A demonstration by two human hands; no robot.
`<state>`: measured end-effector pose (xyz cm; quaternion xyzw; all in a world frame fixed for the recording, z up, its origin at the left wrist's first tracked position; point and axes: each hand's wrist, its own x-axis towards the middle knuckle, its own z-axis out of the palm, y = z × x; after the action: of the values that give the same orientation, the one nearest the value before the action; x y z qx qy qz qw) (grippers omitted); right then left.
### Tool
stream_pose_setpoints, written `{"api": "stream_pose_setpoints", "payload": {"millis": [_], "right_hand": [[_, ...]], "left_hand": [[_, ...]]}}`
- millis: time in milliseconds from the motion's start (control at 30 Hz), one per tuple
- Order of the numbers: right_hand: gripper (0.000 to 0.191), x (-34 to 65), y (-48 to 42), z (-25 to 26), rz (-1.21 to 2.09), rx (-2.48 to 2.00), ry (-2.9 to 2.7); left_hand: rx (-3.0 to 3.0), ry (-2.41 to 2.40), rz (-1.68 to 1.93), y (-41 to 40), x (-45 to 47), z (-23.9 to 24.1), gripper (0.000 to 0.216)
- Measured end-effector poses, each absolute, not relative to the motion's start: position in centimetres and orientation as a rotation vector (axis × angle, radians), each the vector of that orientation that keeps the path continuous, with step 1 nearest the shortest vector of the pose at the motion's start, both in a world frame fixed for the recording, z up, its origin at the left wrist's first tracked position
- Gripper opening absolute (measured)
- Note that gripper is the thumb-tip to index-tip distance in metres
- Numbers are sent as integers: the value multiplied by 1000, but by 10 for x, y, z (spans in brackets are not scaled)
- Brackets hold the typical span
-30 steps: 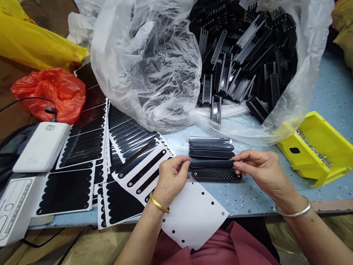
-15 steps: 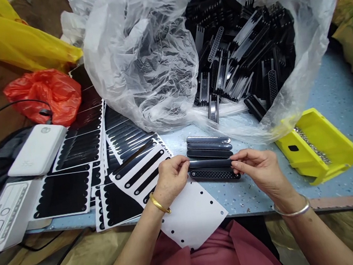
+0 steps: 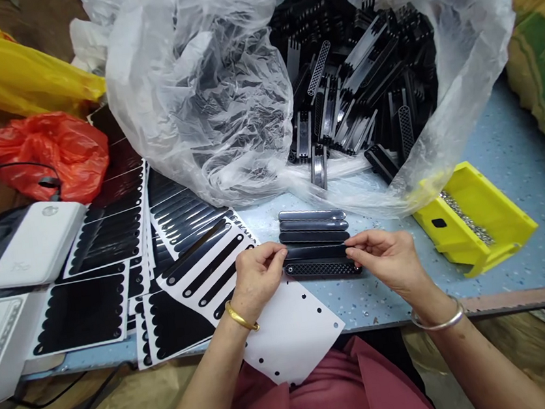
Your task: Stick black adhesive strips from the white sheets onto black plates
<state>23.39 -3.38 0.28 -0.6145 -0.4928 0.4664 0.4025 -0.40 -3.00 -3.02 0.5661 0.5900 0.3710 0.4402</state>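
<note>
My left hand (image 3: 257,276) and my right hand (image 3: 385,258) each pinch one end of a long black strip (image 3: 316,252) held over a black perforated plastic piece (image 3: 323,269) on the blue table (image 3: 518,157). Both hands have their fingers closed. Just beyond lie three more oblong black pieces (image 3: 313,226) in a row. A white backing sheet with punched holes (image 3: 292,333) lies under my left wrist at the table's front edge.
A big clear plastic bag (image 3: 220,92) full of black plastic parts (image 3: 362,83) fills the back. Sheets of black stickers (image 3: 124,247) spread at the left beside a white power bank (image 3: 35,244). A yellow tray (image 3: 476,221) sits at the right; red bag (image 3: 45,155) far left.
Both hands stay pinched on the strip ends over the perforated piece. The view has shifted slightly, so everything sits a little further left.
</note>
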Motion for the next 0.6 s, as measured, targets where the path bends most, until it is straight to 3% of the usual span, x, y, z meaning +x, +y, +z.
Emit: {"api": "stream_pose_setpoints", "payload": {"millis": [267, 600], "right_hand": [[2, 231, -31, 3, 998, -1661, -1381], [9, 232, -37, 15, 983, -1655, -1424]], "left_hand": [[1425, 1440, 896, -29, -6, -30, 20], [1435, 1462, 904, -29, -7, -37, 21]]}}
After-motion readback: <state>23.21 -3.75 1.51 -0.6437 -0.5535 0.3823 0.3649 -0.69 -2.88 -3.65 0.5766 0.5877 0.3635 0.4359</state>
